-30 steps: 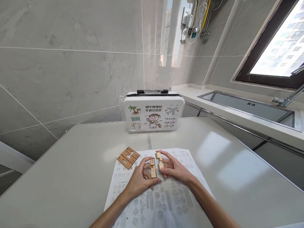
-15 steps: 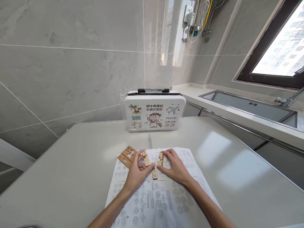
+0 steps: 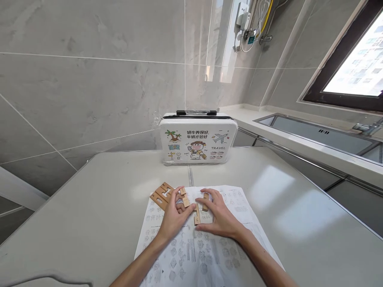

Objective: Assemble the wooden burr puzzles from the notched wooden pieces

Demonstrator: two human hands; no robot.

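Observation:
Several pale wooden puzzle pieces lie on a printed instruction sheet (image 3: pixel 206 255) on the table. My left hand (image 3: pixel 173 217) pinches one notched piece (image 3: pixel 184 198) between thumb and fingers. My right hand (image 3: pixel 220 217) rests its fingertips on a small piece (image 3: pixel 205 201), its thumb beside a long notched piece (image 3: pixel 197 214) that lies between both hands. A flat group of darker wooden pieces (image 3: pixel 160 195) sits just left of my left hand.
A white tin case (image 3: pixel 197 141) with cartoon prints stands upright at the far side of the grey table (image 3: pixel 98 207), against the tiled wall. A steel sink (image 3: pixel 317 135) with a tap (image 3: pixel 369 127) lies to the right under a window.
The pieces that both hands held up together a second ago have come apart and now lie low on the sheet. Both hands have dropped to the paper; the view shifted slightly left.

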